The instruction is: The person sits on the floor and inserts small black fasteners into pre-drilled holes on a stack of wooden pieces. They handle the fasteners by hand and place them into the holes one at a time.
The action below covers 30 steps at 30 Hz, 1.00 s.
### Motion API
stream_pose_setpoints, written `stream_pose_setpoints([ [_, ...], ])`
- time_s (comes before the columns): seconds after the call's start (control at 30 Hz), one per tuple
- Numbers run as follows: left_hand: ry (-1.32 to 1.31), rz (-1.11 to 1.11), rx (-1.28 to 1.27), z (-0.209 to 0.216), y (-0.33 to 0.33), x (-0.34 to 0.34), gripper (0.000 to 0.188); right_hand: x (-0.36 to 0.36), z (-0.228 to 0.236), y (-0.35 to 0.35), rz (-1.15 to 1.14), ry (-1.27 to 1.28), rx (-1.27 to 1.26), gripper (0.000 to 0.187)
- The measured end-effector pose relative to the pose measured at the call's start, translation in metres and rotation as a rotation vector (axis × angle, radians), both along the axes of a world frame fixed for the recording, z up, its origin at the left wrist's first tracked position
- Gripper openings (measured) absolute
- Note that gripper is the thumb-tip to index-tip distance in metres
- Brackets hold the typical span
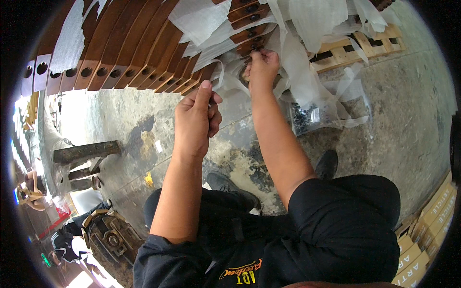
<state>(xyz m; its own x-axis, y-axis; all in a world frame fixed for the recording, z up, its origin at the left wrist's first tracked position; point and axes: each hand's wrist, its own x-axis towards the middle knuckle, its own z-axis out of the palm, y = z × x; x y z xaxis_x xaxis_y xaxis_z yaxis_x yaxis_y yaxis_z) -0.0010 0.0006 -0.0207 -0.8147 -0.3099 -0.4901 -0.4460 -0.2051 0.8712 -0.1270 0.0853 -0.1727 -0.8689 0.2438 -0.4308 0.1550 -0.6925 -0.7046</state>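
Observation:
A row of dark brown wooden pieces stretches across the upper left, with round holes in the ends that face me. More wooden ends with dark holes stand stacked at the top middle. My right hand reaches up to the lowest of these, its fingertips pinched close to a hole; whatever they hold is hidden. Lower and to the left, my left hand is closed with the thumb up and the fingers curled. Something small may be inside it, but I cannot make it out. White foam sheets hang around the wood.
On the floor right of my arms lies a clear plastic bag with small dark items. A wooden pallet is at the upper right, cardboard boxes at the lower right. At left are a dark beam on a stand and another person.

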Motion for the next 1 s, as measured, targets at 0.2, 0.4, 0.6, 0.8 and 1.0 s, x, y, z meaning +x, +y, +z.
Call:
stream_pose_setpoints([
  [0.2, -0.016, 0.006, -0.02, 0.001, -0.004, 0.003, 0.039, -0.001, 0.004, 0.003, 0.052, -0.094, -0.067, 0.019],
  [0.4, -0.051, 0.039, -0.014, 0.002, -0.004, 0.006, 0.036, 0.003, 0.006, 0.0, 0.059, -0.096, -0.139, 0.018],
  [0.6, -0.091, 0.137, 0.275, 0.0, -0.008, 0.005, 0.03, -0.002, 0.0, 0.005, 0.072, -0.078, -0.19, 0.019],
  [0.8, -0.07, 0.142, 0.363, 0.001, -0.005, 0.003, 0.028, 0.0, -0.002, 0.004, 0.058, -0.012, -0.084, 0.017],
  [1.0, -0.072, 0.157, 0.346, 0.002, -0.008, 0.011, 0.028, 0.006, -0.005, -0.005, 0.044, -0.072, -0.055, 0.019],
])
